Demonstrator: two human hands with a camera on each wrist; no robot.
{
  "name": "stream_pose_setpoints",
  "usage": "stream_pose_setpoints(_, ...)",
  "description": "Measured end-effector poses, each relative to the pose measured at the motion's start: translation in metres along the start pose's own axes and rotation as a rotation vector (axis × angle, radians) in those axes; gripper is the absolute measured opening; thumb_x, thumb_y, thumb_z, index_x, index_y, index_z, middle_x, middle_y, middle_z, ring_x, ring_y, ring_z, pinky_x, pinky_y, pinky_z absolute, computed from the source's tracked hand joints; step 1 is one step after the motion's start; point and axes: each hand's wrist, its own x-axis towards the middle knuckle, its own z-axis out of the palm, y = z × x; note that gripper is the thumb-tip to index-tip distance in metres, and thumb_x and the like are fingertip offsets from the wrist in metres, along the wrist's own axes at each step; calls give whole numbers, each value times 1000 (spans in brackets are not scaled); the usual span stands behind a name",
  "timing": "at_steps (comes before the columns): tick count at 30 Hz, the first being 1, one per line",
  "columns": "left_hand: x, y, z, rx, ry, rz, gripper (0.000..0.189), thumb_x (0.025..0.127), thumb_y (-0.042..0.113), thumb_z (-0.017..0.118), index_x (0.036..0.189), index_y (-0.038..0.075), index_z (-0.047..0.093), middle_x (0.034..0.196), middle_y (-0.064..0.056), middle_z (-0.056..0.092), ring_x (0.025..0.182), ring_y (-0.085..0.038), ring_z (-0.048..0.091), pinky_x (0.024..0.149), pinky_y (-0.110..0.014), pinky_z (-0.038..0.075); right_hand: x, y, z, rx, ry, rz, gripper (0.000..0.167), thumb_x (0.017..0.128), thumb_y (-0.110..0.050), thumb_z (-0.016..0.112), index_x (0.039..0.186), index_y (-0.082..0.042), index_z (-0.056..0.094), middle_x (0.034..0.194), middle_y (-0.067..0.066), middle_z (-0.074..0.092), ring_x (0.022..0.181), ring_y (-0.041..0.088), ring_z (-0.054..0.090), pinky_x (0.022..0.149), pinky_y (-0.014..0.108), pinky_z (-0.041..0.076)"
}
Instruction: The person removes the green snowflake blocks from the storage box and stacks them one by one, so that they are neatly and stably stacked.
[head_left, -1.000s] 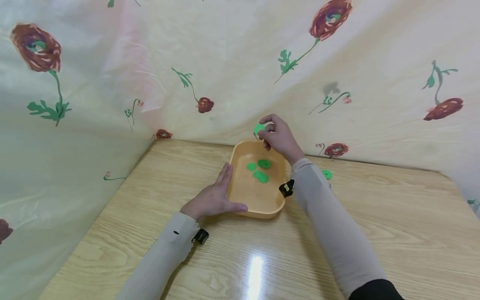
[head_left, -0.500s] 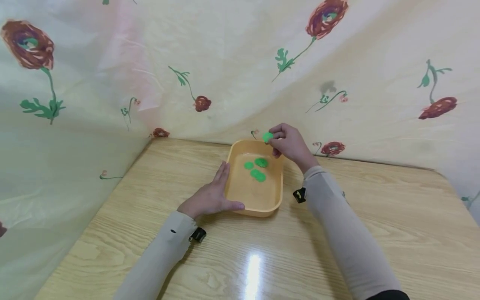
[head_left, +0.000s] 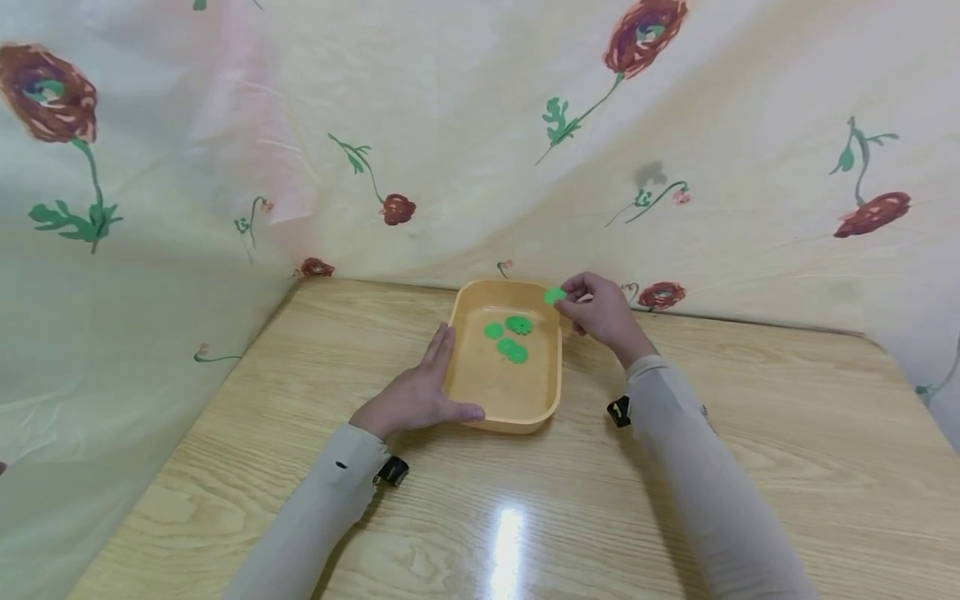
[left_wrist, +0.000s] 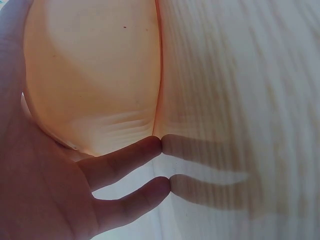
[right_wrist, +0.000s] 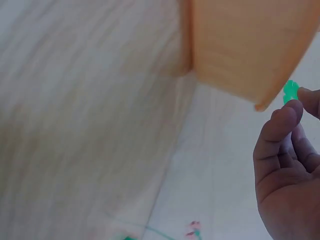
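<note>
A shallow orange plastic tray (head_left: 504, 400) sits on the table, with several green notched discs (head_left: 519, 325) on its floor. My left hand (head_left: 408, 400) rests against the tray's left side, fingers straight and thumb laid over the near rim. In the left wrist view, two straight fingers (left_wrist: 122, 162) of it lie beside the tray wall (left_wrist: 95, 75). At the tray's far right corner, my right hand (head_left: 600, 315) pinches another green notched disc (head_left: 555, 296) between thumb and fingertips. The right wrist view shows this disc (right_wrist: 290, 92) just beyond the tray's edge.
The tray stands on a wood-grain table (head_left: 465, 500), close to its back edge. A flowered cloth (head_left: 450, 125) hangs behind the table and along its left side. Black wrist cameras are strapped to both sleeves (head_left: 675, 425).
My right hand has moved right and down with the disc, from above the tray's far end to its right corner. The left hand stays on the tray.
</note>
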Motion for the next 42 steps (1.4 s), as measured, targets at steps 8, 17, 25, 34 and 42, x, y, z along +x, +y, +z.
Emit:
stream_pose_setpoints(8, 1, 3, -1, -1, -9, 5, 135, 76, 65, 80, 160, 21, -17, 165, 8, -23, 131, -39, 49, 96, -44, 49, -1, 16, -9, -3, -64, 6, 34, 98, -15, 69, 123, 5, 59, 103, 21, 63, 73, 30, 65, 65, 36, 57)
stream_pose_setpoints(17, 3, 3, 1, 11, -3, 11, 135, 76, 65, 79, 160, 19, -16, 166, 4, -22, 121, -37, 56, 83, -38, 53, 2, 18, -14, 57, -141, 6, 39, 99, -11, 66, 130, 10, 56, 107, 24, 71, 81, 30, 72, 75, 44, 59)
stream_pose_setpoints(25, 5, 2, 3, 13, 9, 16, 134, 77, 64, 79, 160, 20, -16, 166, 3, -22, 123, -36, 56, 80, -37, 53, 7, 23, -18, 62, -172, -9, 35, 100, -8, 64, 129, 11, 56, 107, 26, 71, 85, 32, 73, 75, 46, 59)
stream_pose_setpoints(34, 2, 0, 5, 6, 16, 19, 134, 77, 62, 80, 161, 18, -14, 167, 0, -19, 135, -40, 45, 93, -45, 50, 3, 22, -18, -13, -167, -34, 32, 100, -10, 63, 125, 10, 59, 109, 27, 70, 87, 32, 72, 75, 42, 59)
stream_pose_setpoints(42, 1, 2, 4, 4, 5, 14, 134, 77, 62, 80, 160, 20, -16, 163, 12, -24, 134, -38, 46, 86, -40, 52, -18, 30, -42, -73, -85, -34, 42, 98, -20, 65, 129, 6, 56, 108, 25, 69, 84, 31, 72, 75, 43, 59)
